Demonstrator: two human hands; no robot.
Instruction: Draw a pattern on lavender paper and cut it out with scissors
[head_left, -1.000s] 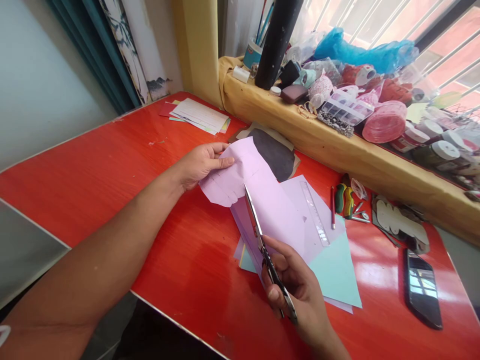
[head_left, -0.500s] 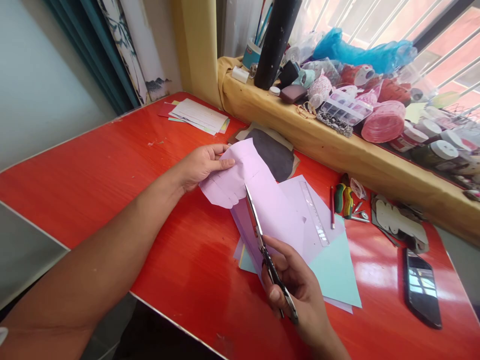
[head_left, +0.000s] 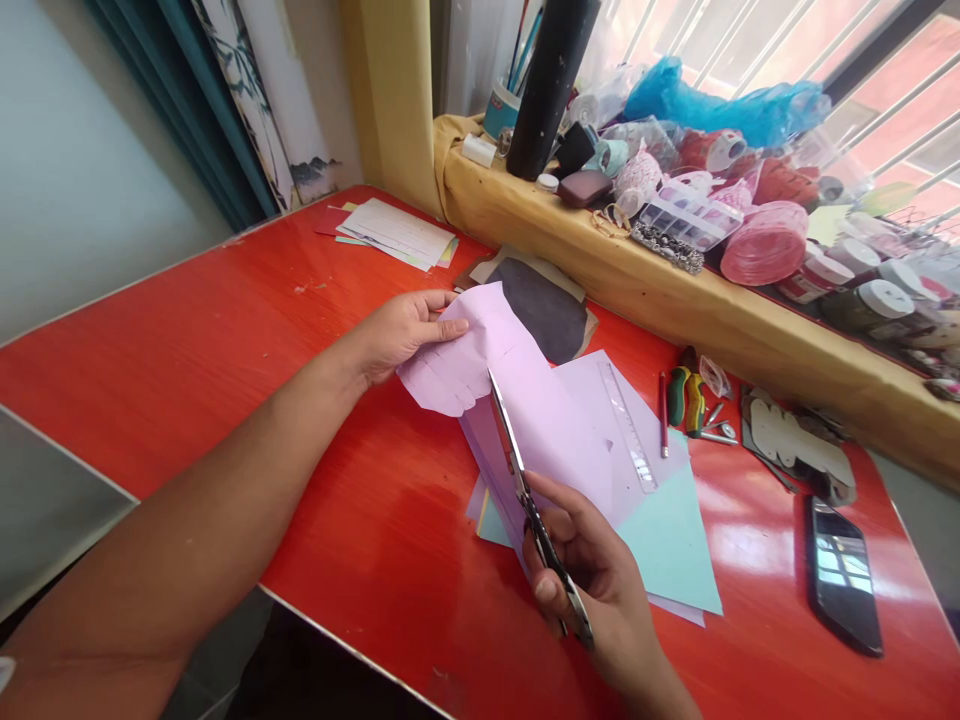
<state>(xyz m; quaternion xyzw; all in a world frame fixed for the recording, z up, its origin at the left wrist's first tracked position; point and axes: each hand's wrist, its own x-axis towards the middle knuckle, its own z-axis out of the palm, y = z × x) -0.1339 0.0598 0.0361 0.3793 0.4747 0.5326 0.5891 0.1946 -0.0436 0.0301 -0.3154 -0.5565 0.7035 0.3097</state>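
Observation:
A sheet of light purple paper [head_left: 525,380] is pinched at its upper left edge between the thumb and fingers of my left hand [head_left: 420,330]. My right hand [head_left: 581,570] is wrapped round the black handles of a pair of scissors [head_left: 517,460]. The blades point up and to the left, nearly together, with their tip at a cut edge of the purple paper. Beneath lie more purple sheets and a light green sheet [head_left: 675,540], with a clear ruler [head_left: 628,430] on top.
On the red table [head_left: 360,560] lie a red pencil [head_left: 664,415], green-yellow pliers [head_left: 686,395], a black phone [head_left: 844,575], dark cut pieces [head_left: 536,310] and stacked papers [head_left: 397,232]. Behind runs a ledge [head_left: 600,235] crowded with jars and ribbon rolls.

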